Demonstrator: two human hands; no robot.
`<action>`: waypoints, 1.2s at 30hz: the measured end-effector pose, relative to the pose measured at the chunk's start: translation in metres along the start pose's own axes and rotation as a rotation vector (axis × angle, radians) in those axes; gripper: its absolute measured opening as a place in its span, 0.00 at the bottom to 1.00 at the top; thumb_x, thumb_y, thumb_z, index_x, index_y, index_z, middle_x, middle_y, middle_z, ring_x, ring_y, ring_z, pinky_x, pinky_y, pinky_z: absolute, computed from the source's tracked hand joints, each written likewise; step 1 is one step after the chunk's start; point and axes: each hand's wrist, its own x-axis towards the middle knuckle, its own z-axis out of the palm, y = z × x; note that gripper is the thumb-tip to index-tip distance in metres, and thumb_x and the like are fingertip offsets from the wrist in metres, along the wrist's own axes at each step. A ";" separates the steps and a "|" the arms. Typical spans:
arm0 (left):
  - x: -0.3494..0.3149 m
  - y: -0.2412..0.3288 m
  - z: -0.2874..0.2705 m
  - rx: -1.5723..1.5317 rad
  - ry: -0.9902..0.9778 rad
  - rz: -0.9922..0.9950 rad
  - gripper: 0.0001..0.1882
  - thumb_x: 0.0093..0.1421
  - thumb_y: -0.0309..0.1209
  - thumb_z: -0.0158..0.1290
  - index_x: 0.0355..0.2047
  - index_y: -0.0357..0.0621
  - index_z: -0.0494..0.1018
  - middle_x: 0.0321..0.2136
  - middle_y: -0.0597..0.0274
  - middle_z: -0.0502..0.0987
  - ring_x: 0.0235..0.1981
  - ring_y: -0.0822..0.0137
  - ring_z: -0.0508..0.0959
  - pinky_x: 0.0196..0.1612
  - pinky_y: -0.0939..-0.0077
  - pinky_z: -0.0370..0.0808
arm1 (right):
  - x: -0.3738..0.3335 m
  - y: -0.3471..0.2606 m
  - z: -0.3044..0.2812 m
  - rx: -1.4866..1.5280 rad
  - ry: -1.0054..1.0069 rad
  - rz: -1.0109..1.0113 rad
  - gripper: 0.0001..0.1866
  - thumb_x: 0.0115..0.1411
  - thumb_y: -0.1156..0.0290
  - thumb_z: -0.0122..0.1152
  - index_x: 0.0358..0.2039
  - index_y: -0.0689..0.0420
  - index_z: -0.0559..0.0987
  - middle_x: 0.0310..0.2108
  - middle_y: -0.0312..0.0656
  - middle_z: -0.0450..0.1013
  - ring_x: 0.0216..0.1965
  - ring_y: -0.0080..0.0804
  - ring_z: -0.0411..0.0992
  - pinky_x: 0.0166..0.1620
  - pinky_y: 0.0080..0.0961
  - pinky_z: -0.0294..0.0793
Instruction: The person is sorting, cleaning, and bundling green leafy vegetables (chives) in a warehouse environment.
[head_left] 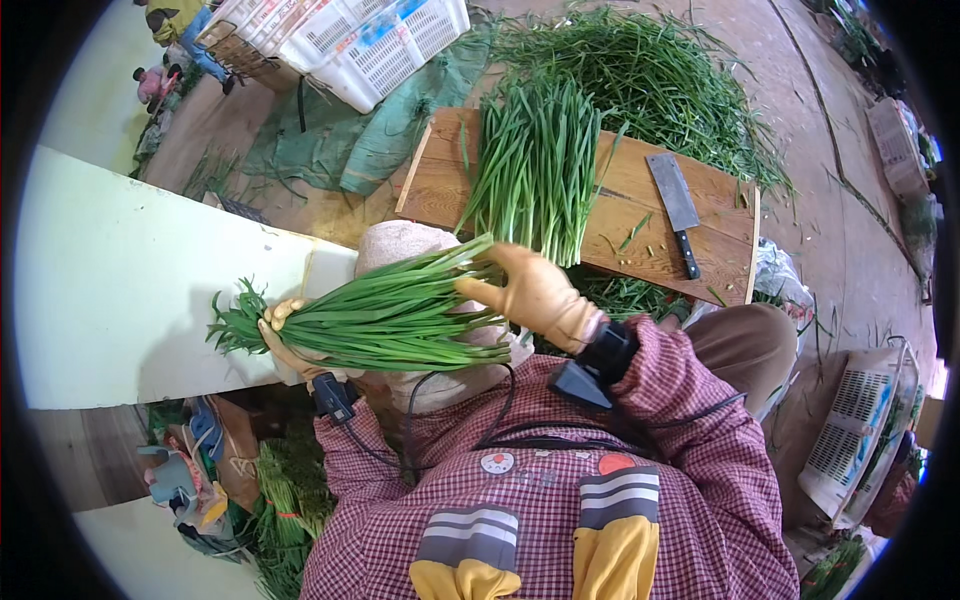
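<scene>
Checked smock (545, 530) nearest; left hand (288, 352) gripping greens bundle (390, 318); right hand (542, 296), thumb spread, at stem ends (490, 352).

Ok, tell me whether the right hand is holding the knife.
No, the knife lies on the wooden board, apart from the right hand.

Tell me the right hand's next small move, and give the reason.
Probably tap the stalk ends level with the right hand: they stick out unevenly, that hand is already beside them, and the left hand holds the bunch of greens near its leafy end, which should steady it.
</scene>
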 end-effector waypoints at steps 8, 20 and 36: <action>0.006 0.010 0.011 -0.237 -0.228 -0.154 0.08 0.70 0.36 0.51 0.33 0.54 0.65 0.28 0.76 0.69 0.36 0.75 0.73 0.50 0.69 0.72 | -0.002 0.043 0.018 -0.181 0.261 -0.134 0.12 0.65 0.63 0.59 0.35 0.54 0.87 0.36 0.43 0.81 0.44 0.40 0.78 0.52 0.36 0.76; 0.028 -0.002 0.024 -0.377 -0.559 -0.208 0.09 0.68 0.34 0.55 0.32 0.51 0.68 0.26 0.72 0.73 0.36 0.72 0.78 0.46 0.70 0.78 | -0.028 0.079 -0.054 -0.109 -0.063 0.136 0.24 0.69 0.53 0.55 0.54 0.59 0.80 0.48 0.55 0.79 0.52 0.48 0.77 0.55 0.38 0.76; 0.011 0.001 -0.007 -0.281 -0.415 -0.190 0.09 0.71 0.36 0.51 0.33 0.53 0.66 0.27 0.75 0.70 0.37 0.76 0.73 0.50 0.74 0.75 | -0.039 0.067 -0.001 0.761 -0.766 0.469 0.35 0.67 0.51 0.63 0.65 0.63 0.68 0.49 0.49 0.78 0.43 0.32 0.80 0.43 0.24 0.79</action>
